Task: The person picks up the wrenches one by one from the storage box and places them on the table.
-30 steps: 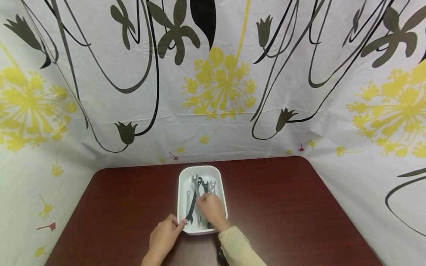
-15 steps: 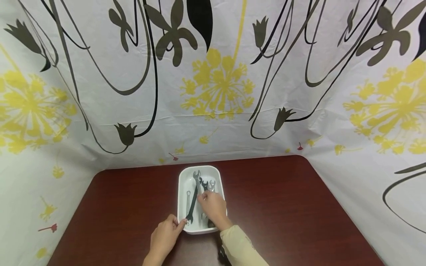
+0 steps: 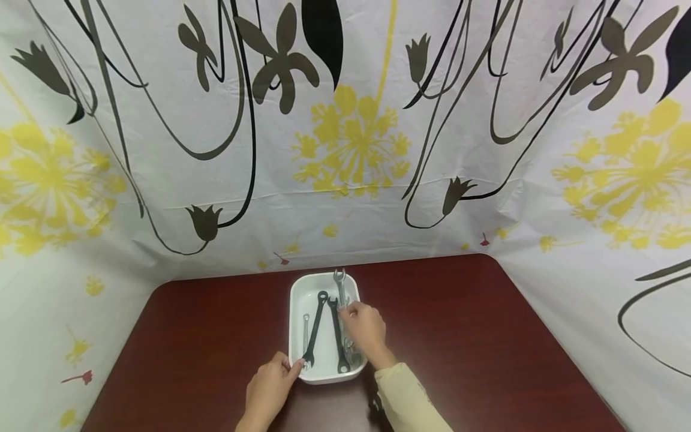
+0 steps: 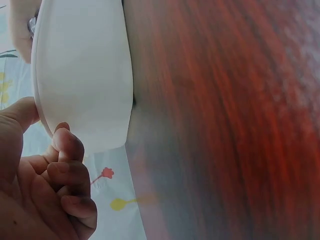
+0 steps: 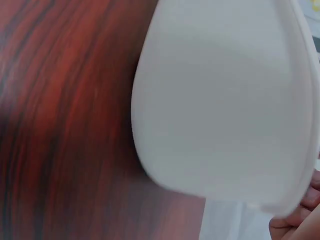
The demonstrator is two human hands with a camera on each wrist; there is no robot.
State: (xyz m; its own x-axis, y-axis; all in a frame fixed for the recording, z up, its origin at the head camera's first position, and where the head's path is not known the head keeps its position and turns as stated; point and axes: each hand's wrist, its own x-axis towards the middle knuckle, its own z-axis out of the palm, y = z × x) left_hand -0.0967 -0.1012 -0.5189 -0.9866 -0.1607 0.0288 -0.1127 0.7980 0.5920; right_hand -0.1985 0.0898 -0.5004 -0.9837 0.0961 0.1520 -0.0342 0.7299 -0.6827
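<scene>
A white tray (image 3: 294,306) sits on the dark red table (image 3: 459,336) and holds several wrenches. My right hand (image 3: 349,312) pinches a silver wrench (image 3: 340,282) by its shaft, and the wrench's open head pokes past the tray's far rim. Two black wrenches (image 3: 316,327) and a small silver one (image 3: 305,333) lie flat in the tray. My left hand (image 3: 291,367) grips the tray's near left corner, thumb on the rim. In the left wrist view the curled fingers (image 4: 67,170) lie beside the tray's outer wall (image 4: 85,70). The right wrist view shows only the tray wall (image 5: 220,100) and the table (image 5: 60,125).
A white curtain (image 3: 345,138) printed with yellow flowers and black stems closes in the table on the back and both sides. Bare table top (image 3: 205,336) lies left and right of the tray.
My right hand has drawn the silver wrench up and to the right, away from the black ones, so its head now reaches over the far rim. The left hand has stayed on the tray corner.
</scene>
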